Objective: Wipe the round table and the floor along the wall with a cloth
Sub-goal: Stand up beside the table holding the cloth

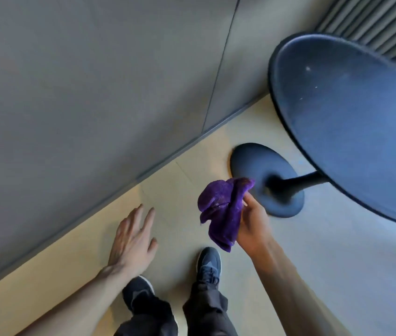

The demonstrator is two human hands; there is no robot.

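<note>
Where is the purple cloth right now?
The purple cloth hangs bunched in the right hand, mid-frame, above the floor beside the round table's base.

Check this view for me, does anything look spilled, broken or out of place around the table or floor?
Nothing looks spilled or broken. The dark round tabletop carries a few small pale specks, likely dust or crumbs. The right hand holds the bunched purple cloth in the air; the left hand is open and empty above the beige floor.

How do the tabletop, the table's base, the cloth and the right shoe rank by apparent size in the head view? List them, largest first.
1. tabletop
2. base
3. cloth, though held nearer the camera, so its rank is unsure
4. right shoe, partly hidden by the trouser leg
</note>
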